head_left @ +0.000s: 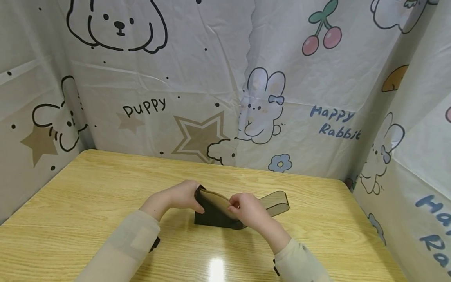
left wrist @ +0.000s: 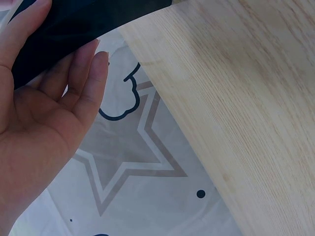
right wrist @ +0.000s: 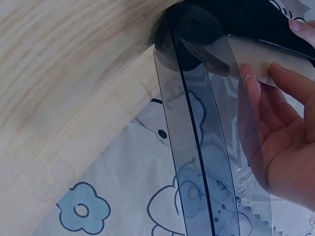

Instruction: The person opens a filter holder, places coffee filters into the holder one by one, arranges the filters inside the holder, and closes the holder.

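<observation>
A black case-like piece (head_left: 213,214) with a tan inner panel (head_left: 213,199) stands on the table, tilted. Out of its right end comes a clear plastic loop (head_left: 280,200) with dark edges; its exact kind is unclear. My left hand (head_left: 184,196) holds the left end, thumb on the near side. In the left wrist view its fingers lie behind the dark material (left wrist: 98,24). At the right, my right hand (head_left: 251,211) pinches the tan panel's edge between thumb and forefinger. The right wrist view shows the see-through strip (right wrist: 211,147) in front of part of that hand.
The wooden table (head_left: 105,180) carries the piece near its middle. Behind it and along both sides hangs a printed cloth (head_left: 197,78) with cartoon animals and stars, close to the table's edges.
</observation>
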Demonstrator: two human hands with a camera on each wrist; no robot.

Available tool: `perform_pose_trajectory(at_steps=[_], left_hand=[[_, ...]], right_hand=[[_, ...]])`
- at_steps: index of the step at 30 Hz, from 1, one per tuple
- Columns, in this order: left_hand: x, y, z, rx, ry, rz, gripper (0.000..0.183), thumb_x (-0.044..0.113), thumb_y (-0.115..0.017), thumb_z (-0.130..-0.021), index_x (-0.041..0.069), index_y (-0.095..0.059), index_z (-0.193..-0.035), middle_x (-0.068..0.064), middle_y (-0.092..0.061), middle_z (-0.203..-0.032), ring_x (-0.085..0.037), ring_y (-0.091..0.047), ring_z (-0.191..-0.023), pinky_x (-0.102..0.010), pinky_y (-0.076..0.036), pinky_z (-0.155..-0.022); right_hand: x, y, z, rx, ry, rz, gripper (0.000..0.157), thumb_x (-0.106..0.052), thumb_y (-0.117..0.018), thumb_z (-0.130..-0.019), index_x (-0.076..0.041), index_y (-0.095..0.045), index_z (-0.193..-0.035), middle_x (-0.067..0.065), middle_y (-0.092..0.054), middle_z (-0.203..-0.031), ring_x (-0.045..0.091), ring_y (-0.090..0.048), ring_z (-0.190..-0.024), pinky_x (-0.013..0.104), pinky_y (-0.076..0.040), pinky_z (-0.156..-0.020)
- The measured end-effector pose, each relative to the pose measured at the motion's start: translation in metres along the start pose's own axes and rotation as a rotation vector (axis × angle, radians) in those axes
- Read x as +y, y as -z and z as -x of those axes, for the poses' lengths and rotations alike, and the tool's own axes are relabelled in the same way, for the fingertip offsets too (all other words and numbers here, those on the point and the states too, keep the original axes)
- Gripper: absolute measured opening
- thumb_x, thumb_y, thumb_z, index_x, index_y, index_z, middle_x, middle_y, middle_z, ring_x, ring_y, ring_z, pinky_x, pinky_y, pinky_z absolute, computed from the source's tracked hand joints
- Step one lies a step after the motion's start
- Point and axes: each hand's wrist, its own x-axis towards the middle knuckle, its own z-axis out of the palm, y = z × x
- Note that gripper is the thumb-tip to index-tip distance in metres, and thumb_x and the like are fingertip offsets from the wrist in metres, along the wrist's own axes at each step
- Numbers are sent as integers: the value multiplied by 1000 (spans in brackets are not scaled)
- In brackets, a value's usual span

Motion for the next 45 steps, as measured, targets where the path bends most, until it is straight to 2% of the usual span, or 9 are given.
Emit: perform_pose_trajectory(at_steps=[18,25,27,30,32,34,36,39,45], left_hand=[[2,1,0,-2,5,8,30,5,-75,-73,11,-47,-66,4,-38,-57,-10,-36,-54,-24,-34,-54],[2,1,1,-7,4,18,34,5,-75,-74,13,-43,-63,4,-35,-55,-10,-33,-52,-24,-33,-53],[1,1,1,-11,-1,24,35,4,-75,-74,13,-42,-63,5,-34,-54,-10,-32,-52,-24,-32,-53],[1,1,1,-10,-5,28,37,3,-74,-74,14,-41,-62,5,-32,-54,-10,-31,-52,-24,-32,-54],[2,0,1,-10,-6,26,37,4,-74,-74,14,-41,-62,5,-32,-54,-10,-31,-52,-24,-32,-54],[2,0,1,-8,-4,23,37,4,-75,-74,14,-41,-62,5,-31,-54,-10,-30,-52,-24,-32,-54],[3,0,0,-9,-2,23,36,4,-75,-75,14,-41,-63,5,-32,-54,-10,-31,-52,-24,-32,-54],[3,0,0,-6,7,18,36,5,-75,-75,13,-41,-63,4,-32,-55,-10,-31,-52,-24,-32,-54],[2,0,1,-3,9,13,39,5,-75,-75,14,-39,-63,4,-31,-55,-11,-30,-53,-24,-32,-54]], right_hand=[[-4,-3,0,22,-24,115,6,-16,-65,-87,-13,-68,-82,-3,-66,-76,7,-53,-63,25,-42,-56],[-5,0,5,63,-74,162,13,-23,-66,-86,-13,-68,-94,-1,-67,-84,12,-58,-69,27,-42,-54],[-6,3,9,101,-81,179,20,-25,-66,-86,-11,-67,-101,3,-67,-90,17,-60,-77,30,-46,-59],[-2,10,16,186,-68,235,32,-28,-69,-84,-9,-64,-109,7,-66,-102,25,-59,-96,40,-47,-80],[2,17,22,242,-56,286,39,-31,-71,-81,-9,-63,-111,9,-64,-109,29,-55,-107,47,-40,-94],[9,27,29,269,-64,327,46,-35,-74,-78,-9,-62,-113,10,-61,-115,31,-51,-114,54,-32,-101],[15,38,35,254,-87,343,51,-37,-75,-76,-8,-60,-116,11,-59,-118,33,-49,-116,56,-31,-101],[25,53,43,180,-154,301,57,-34,-76,-75,-7,-57,-121,13,-57,-121,34,-51,-115,54,-38,-95],[41,67,50,65,-243,77,64,-21,-74,-78,0,-46,-132,20,-53,-127,36,-53,-114,49,-46,-90]])
